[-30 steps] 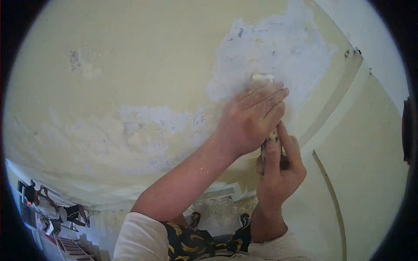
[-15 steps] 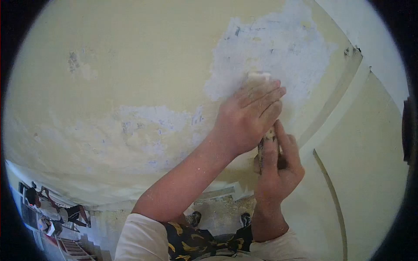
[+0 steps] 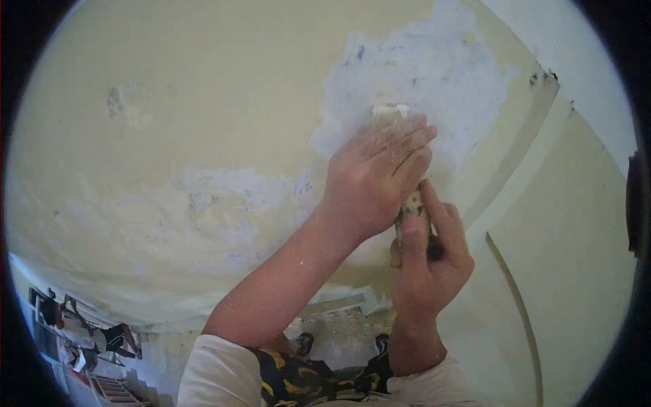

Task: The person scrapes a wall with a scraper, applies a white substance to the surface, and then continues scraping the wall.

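A long narrow tool (image 3: 412, 205) with a worn, stained handle lies against the wall. My right hand (image 3: 432, 261) is wrapped round its lower part, thumb along the handle. Higher up, my left hand (image 3: 383, 169) presses over the tool, fingers together and pointing up and right. Beyond those fingers shows the tool's pale end (image 3: 391, 108), on a whitish patch (image 3: 444, 81) of the yellowish wall (image 3: 224, 88). Most of the tool's upper part is hidden under my left hand.
At the lower left, a person (image 3: 78, 332) is beside a ladder-like frame (image 3: 115, 391). A raised band (image 3: 522, 163) crosses the wall on the right. Below my arms, the floor (image 3: 339, 337) shows with two shoes.
Both hands and the tool have shifted slightly up and left over the whitish patch. The hold on the tool looks the same.
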The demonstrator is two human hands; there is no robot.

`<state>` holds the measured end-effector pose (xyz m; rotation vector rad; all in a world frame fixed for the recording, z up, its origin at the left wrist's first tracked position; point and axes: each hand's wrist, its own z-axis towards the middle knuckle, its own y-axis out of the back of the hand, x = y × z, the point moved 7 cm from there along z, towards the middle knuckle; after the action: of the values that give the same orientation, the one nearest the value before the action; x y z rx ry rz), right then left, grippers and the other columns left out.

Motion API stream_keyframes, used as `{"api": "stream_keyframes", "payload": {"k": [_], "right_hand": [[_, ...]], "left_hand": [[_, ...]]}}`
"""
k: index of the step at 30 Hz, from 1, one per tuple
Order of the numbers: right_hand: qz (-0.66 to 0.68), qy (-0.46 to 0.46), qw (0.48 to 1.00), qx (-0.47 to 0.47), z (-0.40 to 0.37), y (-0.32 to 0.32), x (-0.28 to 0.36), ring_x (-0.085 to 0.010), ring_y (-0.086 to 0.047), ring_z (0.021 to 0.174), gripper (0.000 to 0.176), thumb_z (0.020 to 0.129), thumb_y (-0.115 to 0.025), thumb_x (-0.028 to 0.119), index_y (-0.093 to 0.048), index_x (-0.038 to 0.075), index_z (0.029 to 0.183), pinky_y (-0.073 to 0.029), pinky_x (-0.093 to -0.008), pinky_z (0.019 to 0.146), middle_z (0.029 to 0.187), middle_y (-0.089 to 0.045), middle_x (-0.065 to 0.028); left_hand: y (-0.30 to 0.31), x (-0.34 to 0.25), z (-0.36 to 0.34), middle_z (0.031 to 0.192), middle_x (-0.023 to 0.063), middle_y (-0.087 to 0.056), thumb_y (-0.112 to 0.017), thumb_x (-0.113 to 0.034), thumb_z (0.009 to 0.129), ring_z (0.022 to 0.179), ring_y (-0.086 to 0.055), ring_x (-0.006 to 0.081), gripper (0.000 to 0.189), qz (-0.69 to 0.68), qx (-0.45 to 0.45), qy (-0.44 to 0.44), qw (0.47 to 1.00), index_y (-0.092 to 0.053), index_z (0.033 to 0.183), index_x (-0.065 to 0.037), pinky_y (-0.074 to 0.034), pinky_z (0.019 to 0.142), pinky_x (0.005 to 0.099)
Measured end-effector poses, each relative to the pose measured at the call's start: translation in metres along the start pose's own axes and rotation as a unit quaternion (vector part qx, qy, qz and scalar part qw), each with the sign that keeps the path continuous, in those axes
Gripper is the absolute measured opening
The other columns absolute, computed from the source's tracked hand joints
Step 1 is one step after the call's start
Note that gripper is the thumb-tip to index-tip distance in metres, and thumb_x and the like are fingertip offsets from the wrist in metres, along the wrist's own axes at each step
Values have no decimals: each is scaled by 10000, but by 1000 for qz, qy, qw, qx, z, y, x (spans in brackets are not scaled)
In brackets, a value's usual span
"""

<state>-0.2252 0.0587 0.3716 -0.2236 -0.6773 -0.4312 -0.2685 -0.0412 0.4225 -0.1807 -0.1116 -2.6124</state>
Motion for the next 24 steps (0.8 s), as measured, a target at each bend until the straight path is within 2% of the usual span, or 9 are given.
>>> {"api": "stream_keyframes", "payload": {"k": [2, 3, 5, 8, 12, 14, 18, 21, 24], "right_hand": [[-65, 17, 997, 35, -6, -1, -4, -135, -497, 633, 356, 799, -609, 38, -577, -75, 1135, -383, -241, 542, 773, -541, -103], [-65, 19, 997, 33, -5, -1, -3, -135, -497, 633, 356, 799, -609, 38, -577, -75, 1135, -383, -241, 542, 773, -541, -103], [-67, -2, 997, 27, -4, -1, -3, -135, -485, 620, 348, 808, -610, 59, -580, -76, 1127, -376, -245, 534, 764, -528, -94], [16, -16, 999, -31, 13, -4, 6, -133, -473, 610, 341, 813, -609, 68, -583, -77, 1120, -366, -247, 525, 752, -519, -89], [-25, -14, 1000, 1, 9, -1, 5, -128, -469, 613, 340, 811, -612, 62, -583, -78, 1119, -363, -245, 526, 737, -517, -89], [-29, 44, 999, 12, 7, -2, 6, -123, -471, 619, 327, 809, -608, 41, -586, -79, 1112, -363, -235, 532, 729, -520, -94], [-1, 22, 999, -24, 28, -5, 17, -131, -489, 632, 321, 804, -616, 46, -594, -72, 1102, -375, -236, 542, 738, -532, -97], [4, 33, 999, -25, 27, -4, 18, -133, -490, 630, 312, 799, -622, 45, -604, -65, 1090, -377, -238, 540, 749, -543, -90], [10, 28, 999, -13, 22, -7, 11, -130, -494, 636, 302, 793, -624, 33, -610, -59, 1080, -380, -239, 543, 751, -546, -83]], "left_hand": [[1, 1, -10, 982, 65, -674, -613, -99, 679, 993, -628, 246, 113, -4, 17, -4, 1000, -624, 789, -74, -485, 875, 404], [-2, 0, -14, 986, 60, -673, -612, -98, 681, 997, -626, 244, 111, -8, 40, -7, 999, -622, 790, -79, -485, 876, 401], [-2, 1, -3, 986, 58, -673, -609, -96, 684, 1000, -625, 242, 106, 2, 26, -20, 999, -620, 788, -79, -484, 877, 397], [-6, 5, 14, 988, 56, -673, -600, -97, 692, 1005, -623, 240, 95, 3, 7, -29, 1000, -615, 784, -78, -481, 880, 394], [-3, 1, 0, 998, 61, -670, -593, -110, 709, 1007, -622, 248, 92, -2, 24, -9, 1000, -610, 794, -80, -475, 886, 401], [-3, 2, 8, 997, 61, -670, -590, -110, 712, 1007, -622, 249, 88, 15, 19, -25, 999, -608, 793, -82, -471, 892, 403], [0, 8, 39, 986, 60, -673, -585, -102, 714, 1004, -623, 247, 87, 9, -24, -63, 998, -608, 797, -94, -465, 903, 403], [-1, 8, 27, 969, 57, -675, -585, -104, 705, 990, -627, 248, 93, 32, -14, -42, 999, -603, 796, -92, -465, 903, 401], [-2, 8, 26, 966, 60, -675, -587, -107, 703, 986, -628, 251, 137, 37, 1, -61, 997, -612, 836, -88, -465, 902, 403]]}}
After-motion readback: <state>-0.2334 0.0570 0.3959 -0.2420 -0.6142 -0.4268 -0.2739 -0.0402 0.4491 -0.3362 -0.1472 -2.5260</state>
